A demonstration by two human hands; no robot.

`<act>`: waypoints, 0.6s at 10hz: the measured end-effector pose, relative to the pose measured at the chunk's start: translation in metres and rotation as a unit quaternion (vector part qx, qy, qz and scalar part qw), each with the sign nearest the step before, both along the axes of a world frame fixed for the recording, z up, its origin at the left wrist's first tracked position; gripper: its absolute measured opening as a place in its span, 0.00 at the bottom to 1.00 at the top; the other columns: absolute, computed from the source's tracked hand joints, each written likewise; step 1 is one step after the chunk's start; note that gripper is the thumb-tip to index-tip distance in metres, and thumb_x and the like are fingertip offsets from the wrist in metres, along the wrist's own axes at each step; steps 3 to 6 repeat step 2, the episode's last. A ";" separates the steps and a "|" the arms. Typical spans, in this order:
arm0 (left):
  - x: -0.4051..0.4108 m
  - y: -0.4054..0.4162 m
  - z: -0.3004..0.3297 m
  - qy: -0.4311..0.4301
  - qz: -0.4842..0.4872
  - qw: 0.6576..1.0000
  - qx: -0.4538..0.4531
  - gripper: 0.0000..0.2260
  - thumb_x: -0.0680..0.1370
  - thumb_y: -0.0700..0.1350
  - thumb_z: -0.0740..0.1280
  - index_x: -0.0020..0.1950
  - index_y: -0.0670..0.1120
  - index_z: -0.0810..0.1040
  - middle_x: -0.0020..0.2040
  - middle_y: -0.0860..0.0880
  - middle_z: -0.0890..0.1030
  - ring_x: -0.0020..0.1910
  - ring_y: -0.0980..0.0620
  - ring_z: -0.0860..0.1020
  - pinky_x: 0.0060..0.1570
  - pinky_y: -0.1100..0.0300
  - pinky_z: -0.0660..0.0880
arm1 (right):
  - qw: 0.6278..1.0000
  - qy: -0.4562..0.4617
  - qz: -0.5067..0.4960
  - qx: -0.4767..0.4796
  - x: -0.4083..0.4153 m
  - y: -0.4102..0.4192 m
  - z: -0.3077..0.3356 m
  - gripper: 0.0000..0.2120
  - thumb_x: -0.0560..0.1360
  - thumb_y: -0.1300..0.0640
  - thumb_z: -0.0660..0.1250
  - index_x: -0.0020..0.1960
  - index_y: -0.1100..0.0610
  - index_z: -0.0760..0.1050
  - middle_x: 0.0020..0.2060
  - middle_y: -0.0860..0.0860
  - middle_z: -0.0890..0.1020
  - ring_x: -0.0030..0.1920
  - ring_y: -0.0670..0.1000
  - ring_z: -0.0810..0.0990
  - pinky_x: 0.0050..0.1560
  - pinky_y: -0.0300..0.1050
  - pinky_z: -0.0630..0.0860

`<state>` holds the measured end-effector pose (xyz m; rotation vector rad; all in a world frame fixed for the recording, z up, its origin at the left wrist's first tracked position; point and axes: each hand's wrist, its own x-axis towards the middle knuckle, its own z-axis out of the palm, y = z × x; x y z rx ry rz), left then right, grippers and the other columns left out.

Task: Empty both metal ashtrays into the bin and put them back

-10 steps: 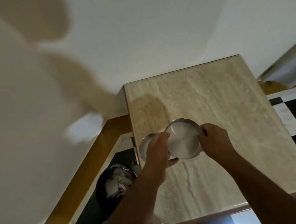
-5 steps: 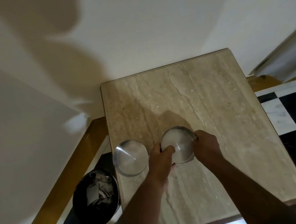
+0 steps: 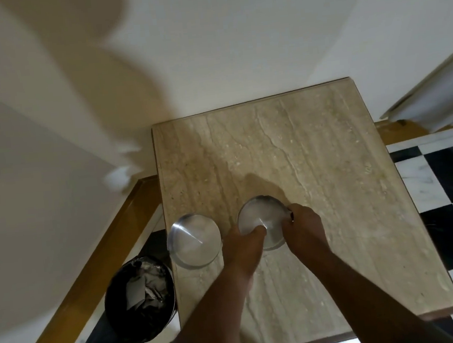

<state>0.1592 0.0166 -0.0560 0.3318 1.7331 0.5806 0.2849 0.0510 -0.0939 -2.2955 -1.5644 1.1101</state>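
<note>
Two round metal ashtrays lie on a beige marble table [image 3: 329, 161]. The left ashtray [image 3: 193, 240] sits alone near the table's left edge, nothing touching it. The right ashtray [image 3: 260, 218] sits near the middle of the table. Both hands are on it: my left hand [image 3: 242, 248] has its fingers over the near left rim, and my right hand [image 3: 305, 228] pinches the right rim. A black bin [image 3: 140, 295] with crumpled paper inside stands on the floor just left of the table.
White walls meet in a corner behind the table. A yellow-brown skirting strip [image 3: 90, 267] runs along the left wall. The floor is black and white checkered tile [image 3: 446, 172]. A white door frame [image 3: 434, 101] stands at the far right.
The left ashtray has been set down at the table's left edge and let go. My left hand has moved onto the right ashtray, which now rests lower on the table. The camera shifted left.
</note>
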 end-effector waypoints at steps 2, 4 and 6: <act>-0.015 -0.027 0.033 0.023 -0.074 0.993 -0.092 0.33 0.73 0.59 0.70 0.72 0.41 0.72 0.63 0.42 0.78 0.62 0.41 0.78 0.50 0.50 0.81 | 0.999 0.014 0.034 0.010 0.004 -0.027 0.057 0.17 0.77 0.56 0.65 0.64 0.59 0.73 0.58 0.57 0.77 0.55 0.53 0.77 0.53 0.43 0.73; -0.015 -0.027 0.033 0.023 -0.074 0.993 -0.092 0.33 0.73 0.59 0.70 0.72 0.41 0.72 0.63 0.42 0.78 0.62 0.41 0.78 0.50 0.50 0.81 | 0.999 0.014 0.034 0.010 0.004 -0.027 0.057 0.17 0.77 0.56 0.65 0.64 0.59 0.73 0.58 0.57 0.77 0.55 0.53 0.77 0.53 0.43 0.73; -0.015 -0.027 0.033 0.023 -0.074 0.993 -0.092 0.33 0.73 0.59 0.70 0.72 0.41 0.72 0.63 0.42 0.78 0.62 0.41 0.78 0.50 0.50 0.81 | 0.999 0.014 0.034 0.010 0.004 -0.027 0.057 0.17 0.77 0.56 0.65 0.64 0.59 0.73 0.58 0.57 0.77 0.55 0.53 0.77 0.53 0.43 0.73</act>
